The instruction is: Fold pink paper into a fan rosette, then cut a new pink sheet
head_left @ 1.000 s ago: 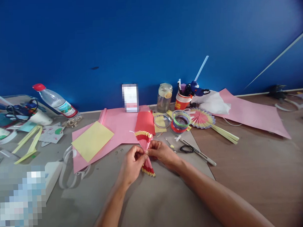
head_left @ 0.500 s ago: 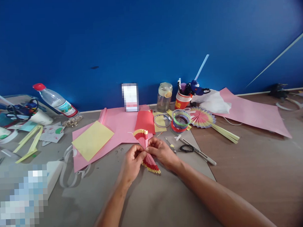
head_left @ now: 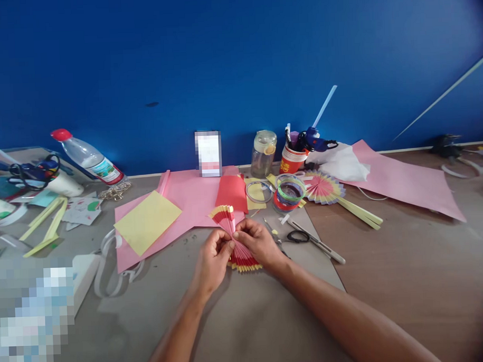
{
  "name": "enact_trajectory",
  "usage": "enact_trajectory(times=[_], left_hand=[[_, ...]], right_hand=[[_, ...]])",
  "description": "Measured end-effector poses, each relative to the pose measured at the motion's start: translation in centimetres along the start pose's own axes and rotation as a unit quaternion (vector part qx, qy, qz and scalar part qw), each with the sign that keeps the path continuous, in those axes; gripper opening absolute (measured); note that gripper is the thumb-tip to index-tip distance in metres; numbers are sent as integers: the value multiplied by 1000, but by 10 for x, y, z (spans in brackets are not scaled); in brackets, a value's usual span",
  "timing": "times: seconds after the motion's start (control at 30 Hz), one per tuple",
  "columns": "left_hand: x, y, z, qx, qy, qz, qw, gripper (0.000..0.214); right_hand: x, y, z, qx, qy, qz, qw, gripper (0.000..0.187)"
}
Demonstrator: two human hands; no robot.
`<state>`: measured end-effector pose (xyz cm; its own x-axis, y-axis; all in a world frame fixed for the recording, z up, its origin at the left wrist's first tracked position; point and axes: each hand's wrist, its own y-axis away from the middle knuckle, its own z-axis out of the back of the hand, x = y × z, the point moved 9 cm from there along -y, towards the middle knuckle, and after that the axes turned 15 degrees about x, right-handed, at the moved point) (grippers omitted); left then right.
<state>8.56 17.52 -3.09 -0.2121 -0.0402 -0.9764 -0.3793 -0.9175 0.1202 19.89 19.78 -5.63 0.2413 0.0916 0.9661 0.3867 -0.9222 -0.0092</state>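
Between my hands is a pleated paper fan point(head_left: 244, 255), pink in the middle with red and yellow bands along its outer edges. It is pinched at its centre, so one half fans out above the fingers and the other below. My left hand point(head_left: 215, 258) is closed on the fan's middle from the left, thumb and fingers together. From the right, my right hand point(head_left: 260, 243) pinches the same middle, and its fingers hide part of the folds. Just beyond the fan lies a red paper sheet point(head_left: 231, 194) on pink paper point(head_left: 190, 193).
A yellow sheet point(head_left: 148, 223) lies left. To the right are scissors point(head_left: 299, 236), a utility knife point(head_left: 327, 249), tape rolls point(head_left: 289, 192) and a finished-looking paper fan point(head_left: 323, 186). Behind stand a glass jar point(head_left: 263, 155), a cup of tools point(head_left: 292, 159) and a tilted bottle point(head_left: 92, 160).
The fan's lower half has spread wider toward the right, and its upper half has opened slightly to the left. Both hands keep their hold on its middle.
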Motion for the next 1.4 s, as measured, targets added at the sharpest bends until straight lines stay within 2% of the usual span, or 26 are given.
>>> enact_trajectory(times=[0.33,0.53,0.67,0.9,1.17,1.4], left_hand=[[-1,1,-4,8,-7,-5,1000,12],[-1,2,-7,11,-12,8,1000,11],[-2,2,-9,11,-10,11,1000,10],[-1,1,-11,8,-10,10,1000,8],[-3,3,-11,4,-44,28,999,9],[-4,5,-11,-10,-51,32,998,9]], right_hand=[[4,5,-3,-30,-2,11,999,19],[17,10,-2,-43,108,25,993,6],[19,11,0,-52,132,24,990,4],[14,8,5,-68,80,13,994,7],[11,7,2,-45,52,12,998,13],[-3,3,-2,-18,-80,-28,996,28]])
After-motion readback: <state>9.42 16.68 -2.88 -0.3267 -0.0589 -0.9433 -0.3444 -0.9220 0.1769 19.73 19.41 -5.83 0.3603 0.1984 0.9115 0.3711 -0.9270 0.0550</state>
